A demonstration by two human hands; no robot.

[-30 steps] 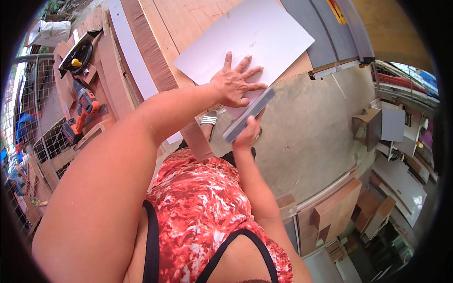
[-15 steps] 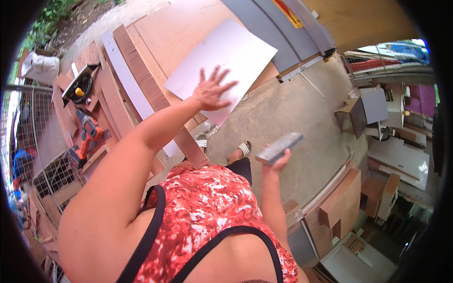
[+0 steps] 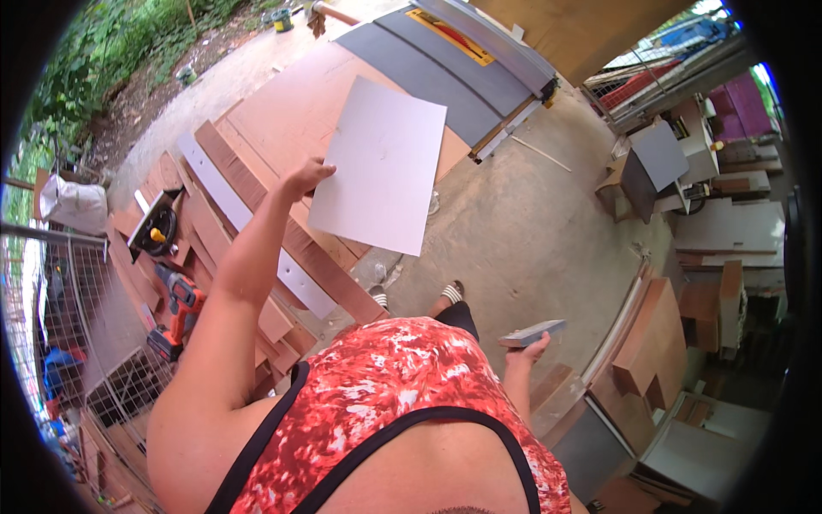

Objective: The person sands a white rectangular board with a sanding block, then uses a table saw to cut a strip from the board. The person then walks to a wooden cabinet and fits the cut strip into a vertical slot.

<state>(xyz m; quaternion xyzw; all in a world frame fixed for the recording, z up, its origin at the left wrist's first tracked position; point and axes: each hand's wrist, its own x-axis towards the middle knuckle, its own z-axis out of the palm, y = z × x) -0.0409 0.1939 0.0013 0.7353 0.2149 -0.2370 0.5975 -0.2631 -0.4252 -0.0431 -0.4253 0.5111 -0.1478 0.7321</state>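
Concrete floor (image 3: 522, 231) runs under a table saw (image 3: 454, 64) at 12 o'clock. I have my left hand (image 3: 304, 177) gripping a white sheet (image 3: 381, 163) by its edge — lifted over stacked boards (image 3: 257, 184) — while my right hand (image 3: 529, 349) at 4 o'clock holds a grey block (image 3: 533, 332).

Left hand (image 3: 306, 178) grips white panel (image 3: 383, 163); right hand (image 3: 529, 350) holds grey block (image 3: 533, 332)
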